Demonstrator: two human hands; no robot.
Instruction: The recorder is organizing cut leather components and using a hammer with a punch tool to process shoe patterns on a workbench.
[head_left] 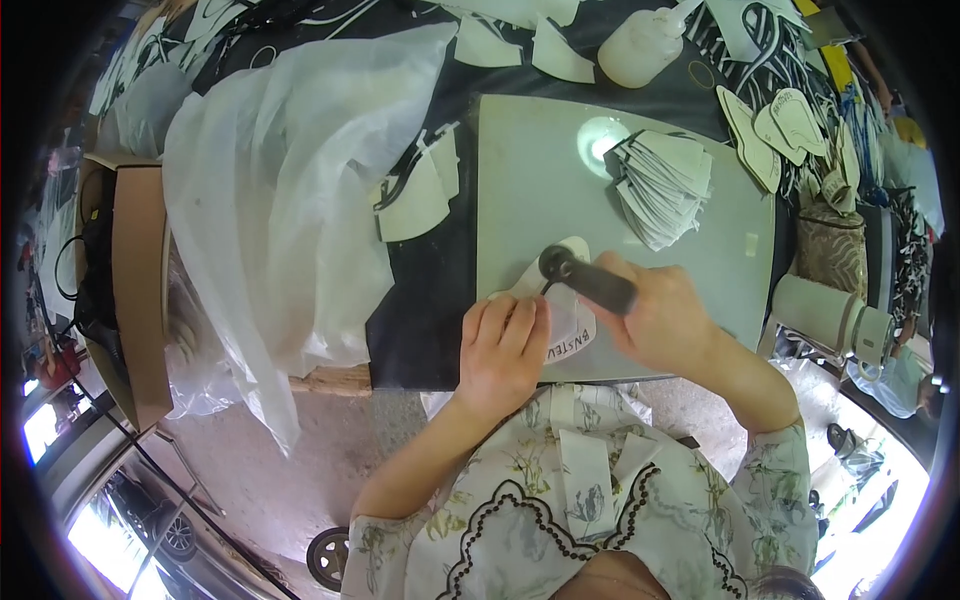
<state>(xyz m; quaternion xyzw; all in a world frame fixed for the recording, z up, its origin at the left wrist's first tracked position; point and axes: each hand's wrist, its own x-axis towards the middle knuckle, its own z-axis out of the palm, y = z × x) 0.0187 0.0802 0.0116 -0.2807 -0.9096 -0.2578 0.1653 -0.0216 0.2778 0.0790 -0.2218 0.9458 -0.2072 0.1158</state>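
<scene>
In my right hand [665,315] is a dark hammer [600,285], its fingers wrapped round the handle. The hammer's rounded head points left, over a white shaped piece [572,335] with handwriting on it. My left hand [505,345] has its fingers closed and pressed together at the left edge of that white piece. Whatever lies under the left fingertips is partly hidden by the fingers and the hammer head. Both hands work over the near edge of a pale grey-green board [530,150]. A fanned stack of white cut pieces [665,185] lies farther up the board.
A large translucent plastic sheet [290,200] drapes over the table's left, beside a cardboard box [140,290]. More white pieces [420,200] lie left of the board. A white bottle [640,48] stands at the back. Shaped templates [790,125] and black-and-white strips [770,60] crowd the far right.
</scene>
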